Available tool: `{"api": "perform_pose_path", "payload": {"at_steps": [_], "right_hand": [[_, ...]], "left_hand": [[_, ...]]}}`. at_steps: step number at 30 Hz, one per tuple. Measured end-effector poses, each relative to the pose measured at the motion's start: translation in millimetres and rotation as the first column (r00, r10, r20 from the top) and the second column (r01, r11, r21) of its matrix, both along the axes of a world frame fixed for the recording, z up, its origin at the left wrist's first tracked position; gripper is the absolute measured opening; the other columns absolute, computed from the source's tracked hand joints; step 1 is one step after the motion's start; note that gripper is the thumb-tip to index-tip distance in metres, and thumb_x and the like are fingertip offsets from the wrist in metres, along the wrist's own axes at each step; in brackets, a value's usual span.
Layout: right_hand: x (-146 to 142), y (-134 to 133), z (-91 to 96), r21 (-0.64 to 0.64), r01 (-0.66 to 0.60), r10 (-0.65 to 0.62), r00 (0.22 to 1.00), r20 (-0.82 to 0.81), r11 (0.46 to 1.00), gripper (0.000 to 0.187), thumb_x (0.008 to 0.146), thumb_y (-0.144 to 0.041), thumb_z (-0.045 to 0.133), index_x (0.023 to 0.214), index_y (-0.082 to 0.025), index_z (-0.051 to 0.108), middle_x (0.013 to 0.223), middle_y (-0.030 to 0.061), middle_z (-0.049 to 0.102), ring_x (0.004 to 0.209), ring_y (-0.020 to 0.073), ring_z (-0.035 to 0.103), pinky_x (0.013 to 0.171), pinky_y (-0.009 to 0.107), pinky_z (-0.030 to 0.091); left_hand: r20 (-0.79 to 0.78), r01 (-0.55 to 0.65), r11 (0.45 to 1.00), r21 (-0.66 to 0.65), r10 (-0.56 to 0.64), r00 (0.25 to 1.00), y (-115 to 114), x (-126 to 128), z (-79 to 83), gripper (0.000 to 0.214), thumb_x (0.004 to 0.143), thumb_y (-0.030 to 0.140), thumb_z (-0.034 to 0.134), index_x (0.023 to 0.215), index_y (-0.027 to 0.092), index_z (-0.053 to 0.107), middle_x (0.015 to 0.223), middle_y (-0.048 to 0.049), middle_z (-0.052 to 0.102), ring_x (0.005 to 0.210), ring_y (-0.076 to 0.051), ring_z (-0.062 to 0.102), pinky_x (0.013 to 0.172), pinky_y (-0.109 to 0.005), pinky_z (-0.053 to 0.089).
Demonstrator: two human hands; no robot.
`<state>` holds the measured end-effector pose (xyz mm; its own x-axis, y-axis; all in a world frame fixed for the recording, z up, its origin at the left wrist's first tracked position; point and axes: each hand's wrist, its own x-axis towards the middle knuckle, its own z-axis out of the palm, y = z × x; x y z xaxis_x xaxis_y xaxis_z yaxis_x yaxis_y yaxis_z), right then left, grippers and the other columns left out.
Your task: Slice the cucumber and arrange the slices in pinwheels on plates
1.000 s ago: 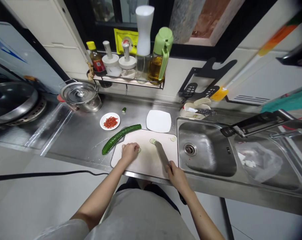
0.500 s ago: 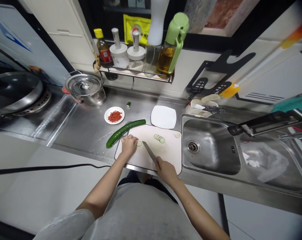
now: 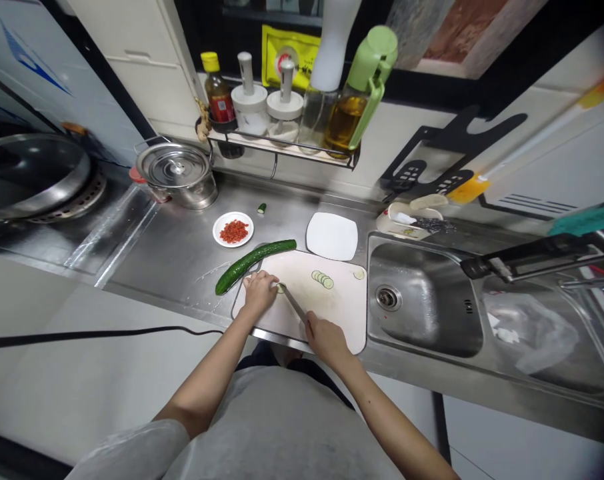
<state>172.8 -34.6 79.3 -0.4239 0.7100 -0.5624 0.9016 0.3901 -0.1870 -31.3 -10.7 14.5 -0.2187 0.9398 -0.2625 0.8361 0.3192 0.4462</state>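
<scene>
In my right hand [image 3: 326, 341] is the handle of a kitchen knife [image 3: 295, 305], its blade slanting up and left over the cutting board [image 3: 327, 317]. The blade's tip is at a pale green cucumber slice [image 3: 281, 289] by the fingertips of my left hand [image 3: 260, 292]. That hand is closed and pressed down on the board, its fingers touching the slice and hiding part of it. A row of overlapping cucumber slices [image 3: 323, 279] and a lone end slice [image 3: 359, 274] lie to the right. Behind my left hand, a long cucumber [image 3: 255, 262] rests partly over the board's edge.
Behind the board are a white plate [image 3: 332, 237], a plate of chopped red bits [image 3: 233, 231] and a cucumber end [image 3: 262, 209]. A sink [image 3: 427, 303] adjoins on the right. A lidded steel pot [image 3: 182, 180] and wok [image 3: 37, 177] stand left; a condiment rack [image 3: 282, 143] hangs above.
My right hand has moved the knife left and slightly up, so its tip now meets the slice by my left fingers. The whole view has shifted a little.
</scene>
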Motion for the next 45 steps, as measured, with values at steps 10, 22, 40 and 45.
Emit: {"api": "perform_pose_path", "payload": {"at_steps": [10, 22, 40, 45], "right_hand": [[1, 1, -2.5, -0.013, -0.009, 0.009, 1.0, -0.004, 1.0, 0.028, 0.097, -0.028, 0.028, 0.113, -0.019, 0.049, 0.092, 0.009, 0.069, 0.088, 0.0205, 0.064, 0.067, 0.027, 0.036], [-5, 3, 0.7, -0.016, -0.022, 0.023, 0.999, 0.047, 1.0, 0.029, 0.096, -0.025, 0.029, 0.117, -0.019, 0.048, 0.092, 0.0109, 0.069, 0.089, 0.0236, 0.066, 0.069, 0.029, 0.04], [-19, -2, -2.5, -0.011, -0.023, 0.024, 0.993, 0.112, 1.0, 0.035, 0.089, -0.007, 0.031, 0.118, -0.016, 0.049, 0.093, 0.0148, 0.069, 0.094, 0.0254, 0.067, 0.071, 0.032, 0.047], [-22, 3, 4.1, 0.016, -0.047, 0.045, 0.99, 0.136, 0.999, 0.033, 0.089, -0.007, 0.031, 0.115, -0.015, 0.051, 0.094, 0.0149, 0.069, 0.094, 0.0249, 0.067, 0.072, 0.031, 0.048]], "left_hand": [[0.024, 0.001, 1.0, 0.015, -0.002, 1.0, 0, 0, 0.8, 0.022, 0.081, 0.026, 0.057, 0.098, 0.028, 0.07, 0.107, -0.0068, 0.061, 0.106, -0.027, 0.047, 0.09, -0.043, 0.028], [0.028, 0.013, 1.0, 0.001, -0.013, 1.0, 1, -1, -0.5, 0.023, 0.083, 0.028, 0.055, 0.1, 0.03, 0.071, 0.108, -0.0064, 0.061, 0.106, -0.026, 0.046, 0.09, -0.042, 0.027], [0.048, 0.011, 0.999, 0.03, -0.012, 0.999, 1, -1, -4.4, 0.022, 0.083, 0.026, 0.055, 0.097, 0.03, 0.072, 0.105, -0.0055, 0.062, 0.106, -0.025, 0.047, 0.091, -0.042, 0.026], [0.03, 0.038, 0.999, 0.015, -0.039, 0.999, 2, -2, -2.9, 0.023, 0.083, 0.027, 0.055, 0.098, 0.03, 0.072, 0.105, -0.0068, 0.061, 0.107, -0.027, 0.046, 0.091, -0.043, 0.027]]}}
